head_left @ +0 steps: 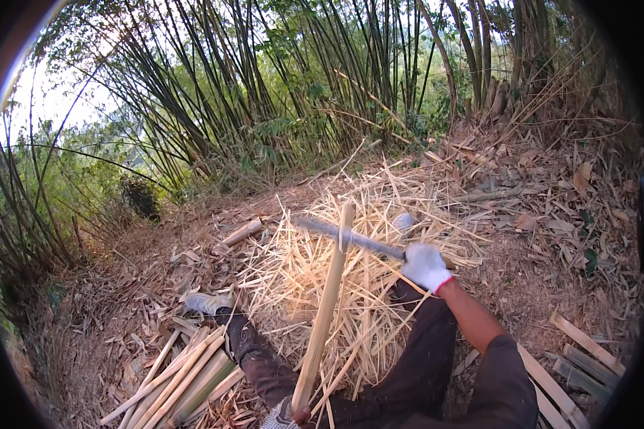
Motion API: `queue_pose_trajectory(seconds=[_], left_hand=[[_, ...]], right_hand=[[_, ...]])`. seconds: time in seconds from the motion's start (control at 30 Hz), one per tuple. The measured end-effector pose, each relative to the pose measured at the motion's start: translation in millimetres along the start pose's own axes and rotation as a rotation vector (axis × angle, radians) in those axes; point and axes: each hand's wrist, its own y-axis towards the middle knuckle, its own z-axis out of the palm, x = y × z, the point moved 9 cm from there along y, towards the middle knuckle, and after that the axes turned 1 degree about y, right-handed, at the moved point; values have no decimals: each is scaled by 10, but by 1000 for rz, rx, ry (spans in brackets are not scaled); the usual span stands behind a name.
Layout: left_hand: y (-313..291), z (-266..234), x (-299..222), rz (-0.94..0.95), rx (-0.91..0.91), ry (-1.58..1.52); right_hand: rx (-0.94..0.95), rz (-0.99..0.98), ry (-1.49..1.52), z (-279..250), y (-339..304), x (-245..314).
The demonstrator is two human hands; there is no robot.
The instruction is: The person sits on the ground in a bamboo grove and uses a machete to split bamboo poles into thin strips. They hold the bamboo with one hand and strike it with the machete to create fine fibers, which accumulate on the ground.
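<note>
My right hand (425,267), in a white glove with a red cuff, grips the handle of a long-bladed knife (376,245). The blade points left and crosses a split bamboo strip (325,307) near its far end; whether it has cut in, I cannot tell. At the lower edge, my left hand (279,417), in a grey and white glove, is closed around the strip's near end, only partly in view. The strip slants up and away from me. Beneath it, between my legs, lies a heap of pale bamboo shavings (293,275).
Split bamboo pieces (186,386) lie in a pile at the lower left, and more bamboo strips (583,336) at the lower right. A short bamboo piece (242,232) rests beyond my left foot (207,303). Dry leaves cover the ground. Tall bamboo stems (222,79) stand behind.
</note>
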Motion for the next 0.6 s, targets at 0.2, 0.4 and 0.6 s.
queue_pose_trajectory(seconds=[0.2, 0.4, 0.6], left_hand=[[-101, -209, 408, -5, -144, 29], [243, 416, -584, -422, 113, -312], [111, 358, -598, -235, 54, -180]], right_hand=[[-48, 305, 170, -117, 55, -196], [142, -380, -79, 156, -690, 798], [46, -19, 8, -20, -64, 231]])
